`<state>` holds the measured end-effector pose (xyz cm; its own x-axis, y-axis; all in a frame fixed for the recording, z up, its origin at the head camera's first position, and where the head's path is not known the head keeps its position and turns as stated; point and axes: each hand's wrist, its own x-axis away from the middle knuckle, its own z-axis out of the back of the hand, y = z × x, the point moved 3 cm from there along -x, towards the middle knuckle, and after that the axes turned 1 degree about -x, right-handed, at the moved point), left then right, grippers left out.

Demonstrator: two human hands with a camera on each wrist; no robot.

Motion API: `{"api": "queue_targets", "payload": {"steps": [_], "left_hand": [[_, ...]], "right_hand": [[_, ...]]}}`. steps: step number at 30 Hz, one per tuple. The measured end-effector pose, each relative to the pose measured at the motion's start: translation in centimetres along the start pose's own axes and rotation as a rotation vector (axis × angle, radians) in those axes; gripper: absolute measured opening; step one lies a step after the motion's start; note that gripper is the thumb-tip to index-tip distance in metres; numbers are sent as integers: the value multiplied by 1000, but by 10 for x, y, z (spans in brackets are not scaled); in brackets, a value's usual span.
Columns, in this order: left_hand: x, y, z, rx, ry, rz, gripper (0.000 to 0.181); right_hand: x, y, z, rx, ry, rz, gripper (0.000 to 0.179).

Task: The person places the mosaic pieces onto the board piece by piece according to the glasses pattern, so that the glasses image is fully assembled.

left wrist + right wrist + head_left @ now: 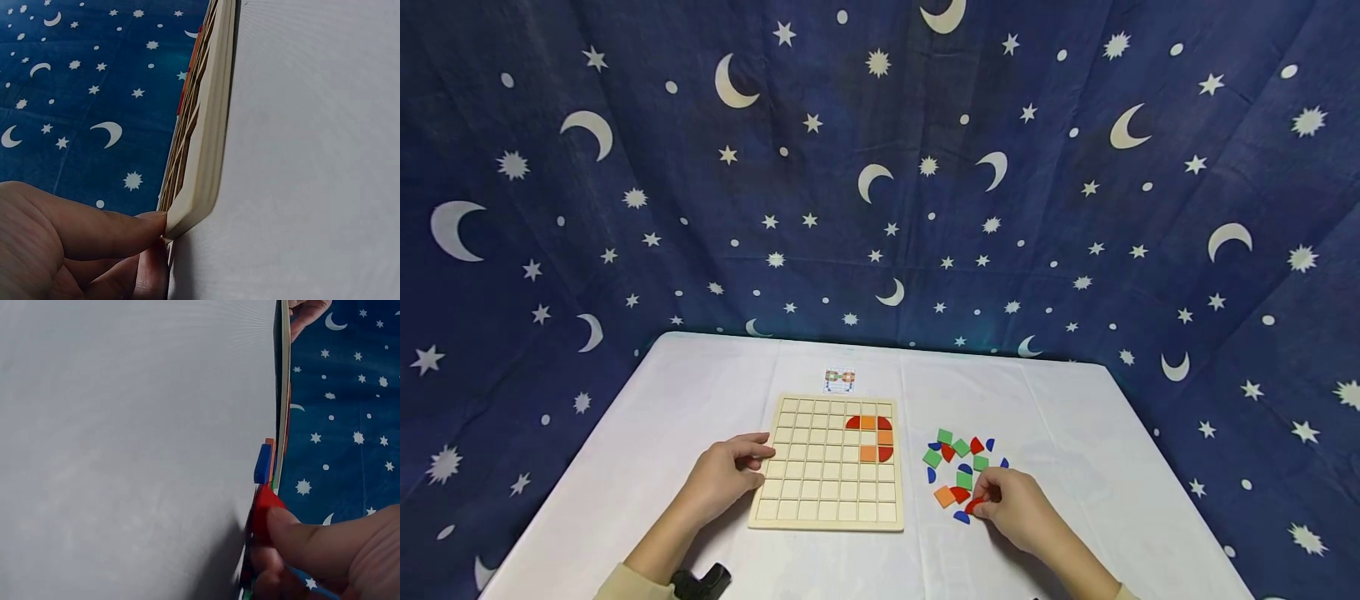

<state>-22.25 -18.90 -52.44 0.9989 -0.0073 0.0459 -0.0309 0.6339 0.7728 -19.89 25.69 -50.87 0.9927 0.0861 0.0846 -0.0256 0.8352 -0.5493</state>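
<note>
A pale wooden grid board [796, 492] lies on the table. My left hand [724, 475] rests at its left edge, and in the left wrist view the thumb [119, 234] touches the frame. Red quarter-round pieces [886, 455] and orange squares [868, 422] sit in the board's upper right cells. Right of the board, my right hand [1015, 507] pinches a red quarter-round piece [265, 509] between thumb and fingers, low over the table. Loose green squares [945, 437], blue rounded pieces [962, 517], red pieces [976, 446] and an orange square [944, 497] lie around it.
A small printed pattern card [839, 381] lies behind the board. The white cloth on the table [1045, 408] reaches back to a dark blue curtain [820, 292] with moons and stars. A black device [702, 581] is at the left wrist.
</note>
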Motion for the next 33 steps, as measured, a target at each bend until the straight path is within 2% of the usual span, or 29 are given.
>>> {"api": "queue_targets", "payload": {"steps": [8, 16, 19, 24, 33], "left_hand": [[0, 1, 1, -1, -6, -1, 39], [0, 1, 0, -3, -4, -1, 39], [0, 1, 0, -5, -2, -1, 39], [-1, 1, 0, -9, 2, 4, 39], [0, 1, 1, -6, 2, 5, 39]], "right_hand": [[-12, -13, -2, -55, 36, 8, 21], [-32, -45, -10, -192, 22, 16, 14], [-42, -60, -15, -226, 2, 36, 10], [-57, -83, -23, -197, -27, 86, 12], [-78, -122, -52, -238, -93, 195, 15]]}}
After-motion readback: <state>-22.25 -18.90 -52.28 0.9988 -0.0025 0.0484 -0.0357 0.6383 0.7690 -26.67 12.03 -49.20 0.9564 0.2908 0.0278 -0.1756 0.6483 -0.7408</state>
